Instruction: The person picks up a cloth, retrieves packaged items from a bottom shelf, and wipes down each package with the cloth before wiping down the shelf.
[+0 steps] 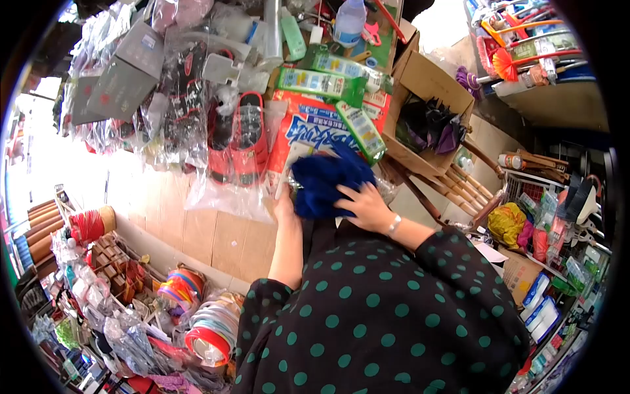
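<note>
A bunched dark blue cloth is in front of my body, at the near edge of the loaded table. My right hand grips its right side, fingers bent over the fabric. At the left edge of the cloth is my left hand, closed, with its fingers partly hidden; what it pinches there I cannot make out. Just beyond the cloth lies a red and blue printed package with green-and-white packets on top. Red and black slippers in clear plastic lie to the left.
An open cardboard box with dark folded umbrellas stands at the right, above wooden poles. A water bottle is at the back. Rolls of coloured tape crowd the lower left. A wire basket of goods stands far right.
</note>
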`<control>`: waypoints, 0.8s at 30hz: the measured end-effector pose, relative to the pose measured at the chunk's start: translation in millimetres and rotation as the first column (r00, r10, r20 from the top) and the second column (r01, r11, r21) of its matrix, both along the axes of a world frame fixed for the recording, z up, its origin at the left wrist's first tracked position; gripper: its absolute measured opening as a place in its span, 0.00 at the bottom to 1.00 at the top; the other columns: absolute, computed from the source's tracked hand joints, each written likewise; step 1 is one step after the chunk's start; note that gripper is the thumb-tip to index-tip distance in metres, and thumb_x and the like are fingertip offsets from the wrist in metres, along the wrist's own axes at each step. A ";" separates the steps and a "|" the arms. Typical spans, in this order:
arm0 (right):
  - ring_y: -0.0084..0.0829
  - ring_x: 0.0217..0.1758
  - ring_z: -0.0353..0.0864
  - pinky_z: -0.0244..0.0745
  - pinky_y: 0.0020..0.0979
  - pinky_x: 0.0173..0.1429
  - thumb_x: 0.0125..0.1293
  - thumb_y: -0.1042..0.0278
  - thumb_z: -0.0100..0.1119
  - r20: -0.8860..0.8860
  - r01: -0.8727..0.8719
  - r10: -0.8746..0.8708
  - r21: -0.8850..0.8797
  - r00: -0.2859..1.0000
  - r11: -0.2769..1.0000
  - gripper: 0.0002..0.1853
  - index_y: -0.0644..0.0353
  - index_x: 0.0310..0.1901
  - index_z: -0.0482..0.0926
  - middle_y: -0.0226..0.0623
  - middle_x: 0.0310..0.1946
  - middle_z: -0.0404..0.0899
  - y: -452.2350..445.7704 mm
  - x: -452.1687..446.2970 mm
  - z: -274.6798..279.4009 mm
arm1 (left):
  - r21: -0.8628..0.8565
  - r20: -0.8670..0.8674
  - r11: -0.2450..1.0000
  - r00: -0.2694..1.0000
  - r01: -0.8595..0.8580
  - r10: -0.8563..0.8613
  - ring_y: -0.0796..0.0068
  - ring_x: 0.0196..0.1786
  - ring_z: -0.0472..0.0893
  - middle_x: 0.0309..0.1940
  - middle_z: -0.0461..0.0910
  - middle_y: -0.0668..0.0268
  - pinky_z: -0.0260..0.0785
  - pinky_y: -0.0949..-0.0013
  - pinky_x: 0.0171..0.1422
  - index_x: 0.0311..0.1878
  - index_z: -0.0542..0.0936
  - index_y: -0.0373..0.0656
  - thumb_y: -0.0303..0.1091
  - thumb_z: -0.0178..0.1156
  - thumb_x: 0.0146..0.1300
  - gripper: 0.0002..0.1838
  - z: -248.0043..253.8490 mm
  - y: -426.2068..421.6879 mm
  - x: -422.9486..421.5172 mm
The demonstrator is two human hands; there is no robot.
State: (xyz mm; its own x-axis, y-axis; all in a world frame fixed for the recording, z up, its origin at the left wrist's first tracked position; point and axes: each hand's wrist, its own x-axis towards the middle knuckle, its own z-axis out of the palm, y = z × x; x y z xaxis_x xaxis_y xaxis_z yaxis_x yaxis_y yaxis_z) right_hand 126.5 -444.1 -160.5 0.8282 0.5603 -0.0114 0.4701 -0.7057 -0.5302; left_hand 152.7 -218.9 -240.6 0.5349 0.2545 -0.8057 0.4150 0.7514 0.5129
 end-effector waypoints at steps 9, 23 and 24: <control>0.43 0.43 0.74 0.70 0.38 0.51 0.48 0.67 0.59 -0.378 0.455 -0.407 0.045 0.832 0.889 0.13 0.55 0.39 0.80 0.37 0.45 0.77 -90.2 -14.0 9.7 | 0.144 0.203 0.990 0.979 -0.002 -0.027 0.68 0.44 0.78 0.44 0.77 0.62 0.74 0.62 0.48 0.51 0.72 0.37 0.28 0.60 0.61 0.16 4.0 0.3 6.9; 0.40 0.57 0.62 0.54 0.46 0.58 0.53 0.58 0.58 0.158 0.150 -0.145 -0.026 0.977 0.988 0.21 0.48 0.50 0.77 0.39 0.51 0.70 91.7 94.0 -19.0 | 0.282 0.147 0.954 0.987 -0.105 0.065 0.65 0.44 0.77 0.43 0.77 0.61 0.73 0.59 0.48 0.52 0.72 0.38 0.31 0.57 0.64 0.15 7.3 19.6 2.3; 0.40 0.57 0.63 0.55 0.44 0.58 0.52 0.59 0.59 0.191 0.122 -0.122 0.012 0.974 0.992 0.21 0.48 0.50 0.78 0.38 0.50 0.70 86.7 91.2 -20.0 | 0.303 0.079 0.942 0.989 -0.141 0.122 0.65 0.45 0.77 0.45 0.76 0.60 0.73 0.58 0.48 0.54 0.71 0.38 0.32 0.57 0.64 0.16 17.3 13.0 6.6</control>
